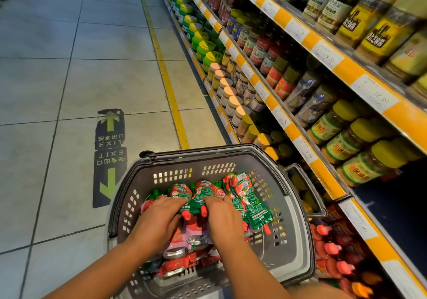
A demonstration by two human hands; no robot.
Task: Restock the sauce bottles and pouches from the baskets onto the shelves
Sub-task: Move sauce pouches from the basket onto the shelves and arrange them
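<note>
Currently we have both hands down in the grey perforated plastic basket (293, 217): left hand (159, 222) and right hand (223, 220) each curl fingers over green-and-red spouted sauce pouches (248, 197), likely gathering several for the low shelf (360, 220) alongside.
</note>
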